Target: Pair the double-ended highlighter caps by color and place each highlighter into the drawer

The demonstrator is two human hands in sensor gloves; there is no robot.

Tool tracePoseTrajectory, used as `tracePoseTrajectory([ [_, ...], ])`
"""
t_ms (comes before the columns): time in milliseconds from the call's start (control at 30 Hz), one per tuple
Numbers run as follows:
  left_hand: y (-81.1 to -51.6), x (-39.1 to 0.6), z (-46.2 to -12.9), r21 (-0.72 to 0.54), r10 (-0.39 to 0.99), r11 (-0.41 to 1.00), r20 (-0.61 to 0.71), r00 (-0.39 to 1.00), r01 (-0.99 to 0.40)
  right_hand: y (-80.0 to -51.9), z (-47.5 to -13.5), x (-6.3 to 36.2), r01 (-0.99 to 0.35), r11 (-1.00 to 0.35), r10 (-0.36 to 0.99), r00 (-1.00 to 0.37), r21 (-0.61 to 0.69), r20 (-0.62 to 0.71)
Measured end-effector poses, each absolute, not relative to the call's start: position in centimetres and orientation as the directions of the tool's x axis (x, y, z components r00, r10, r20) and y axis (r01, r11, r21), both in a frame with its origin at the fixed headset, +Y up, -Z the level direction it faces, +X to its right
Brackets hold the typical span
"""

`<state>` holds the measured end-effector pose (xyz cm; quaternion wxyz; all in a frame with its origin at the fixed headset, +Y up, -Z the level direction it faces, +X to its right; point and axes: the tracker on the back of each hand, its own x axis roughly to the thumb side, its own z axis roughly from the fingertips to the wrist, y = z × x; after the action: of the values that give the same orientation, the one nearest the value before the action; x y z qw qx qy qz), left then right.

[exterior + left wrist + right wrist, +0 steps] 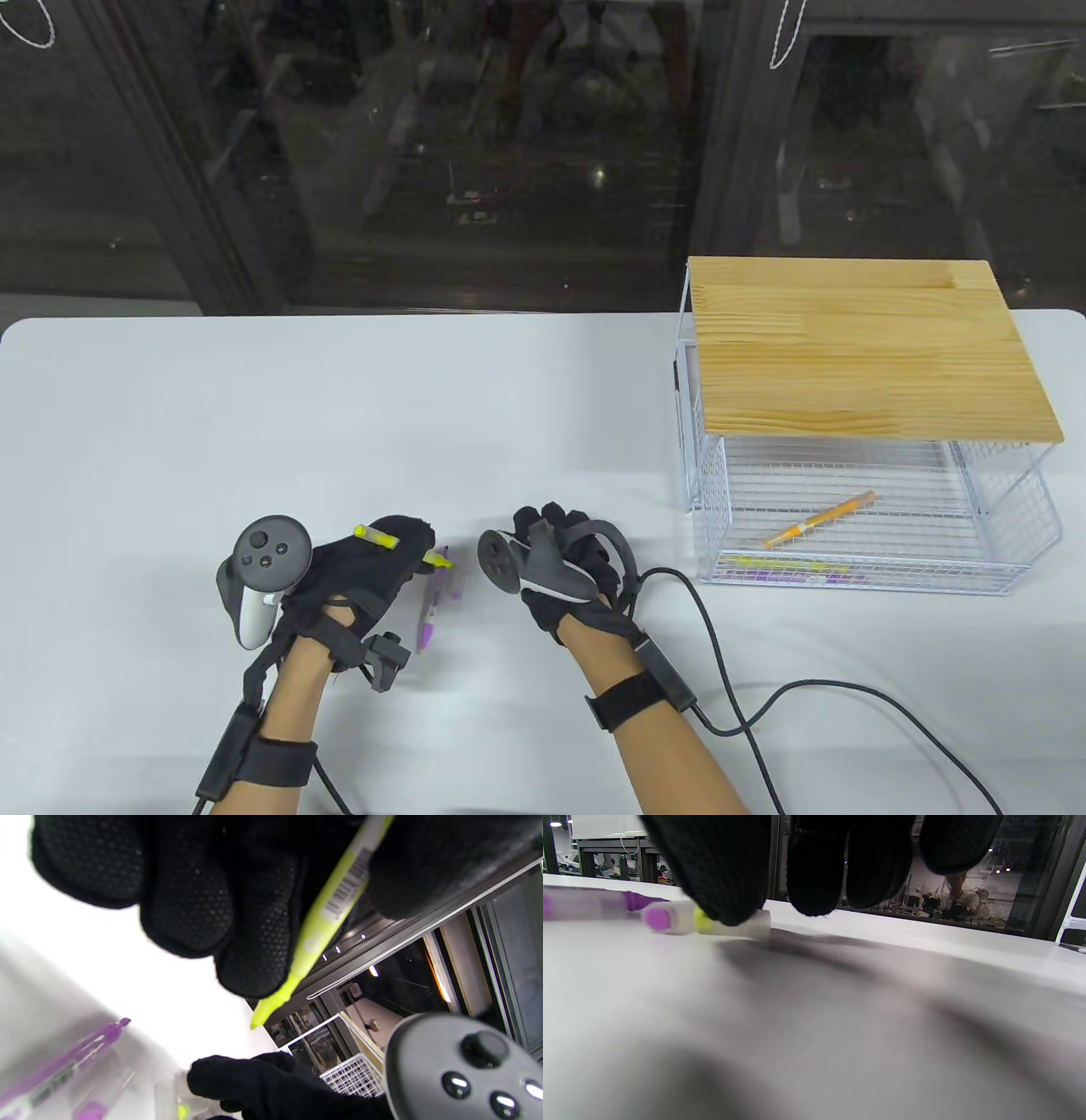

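- Our left hand (pixel 365 569) grips the yellow highlighter (pixel 326 912) — tip uncapped, long axis running left-right.
- The yellow-ended cap (pixel 729 924) lies on the desk (pixel 509 390) between both hands; our right hand (pixel 556 552), fingers relaxed and touching it, is nearer.

Yellow highlighter (pixel 326 914): slim barrel with barcode label, uncapped chisel tip exposed, slanted through curled left-hand fingers (pixel 254 942), tip poking out past the fingertips.

Purple highlighter (pixel 427 613): flat on the table, just right of those fingers.

Clear caps, one purple-plugged (pixel 664 918), one yellow-plugged (pixel 729 924): side by side beneath right-hand fingertips (pixel 725 878).

Orange highlighter (pixel 820 519): diagonal in the wire drawer (pixel 1010 526), well apart from both hands.
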<state>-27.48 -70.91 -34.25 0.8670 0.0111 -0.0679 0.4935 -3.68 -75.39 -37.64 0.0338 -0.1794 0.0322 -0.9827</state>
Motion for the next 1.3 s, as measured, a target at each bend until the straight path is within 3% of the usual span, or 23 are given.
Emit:
tracePoseTrajectory([
  [333, -71.2, -27.2, -34.3, -0.107, 0.831, 0.555, 0.109, 0.545, -0.825, -75.6, -37.5, -4.1, 0.064, -0.995, -0.086, -0.932, -0.073, 0.353],
  [600, -70.8, -27.4, -34.2, -0.061, 0.834, 0.548, 0.115, 0.539, -0.835, -75.4, -37.4, -3.7, 0.121, -0.993, -0.115, -0.935, -0.002, 0.337],
  [800, -70.6, -27.2, -34.2, -0.072, 0.793, 0.607, 0.127, 0.596, -0.792, -73.8, -37.5, -2.4, 0.026, -0.998, -0.040, -0.951, -0.050, 0.308],
  [1067, -71.0, -27.5, -34.1, -0.089, 0.881, 0.468, 0.129, 0.456, -0.879, -71.5, -37.0, 0.4, -0.154, -0.987, 0.139, -0.950, -0.033, 0.280],
  [1300, -71.1, -27.3, -33.9, -0.096, 0.874, 0.482, 0.120, 0.470, -0.871, -69.4, -35.8, 3.3, -0.323, -0.946, 0.311, -0.911, -0.002, 0.270],
])
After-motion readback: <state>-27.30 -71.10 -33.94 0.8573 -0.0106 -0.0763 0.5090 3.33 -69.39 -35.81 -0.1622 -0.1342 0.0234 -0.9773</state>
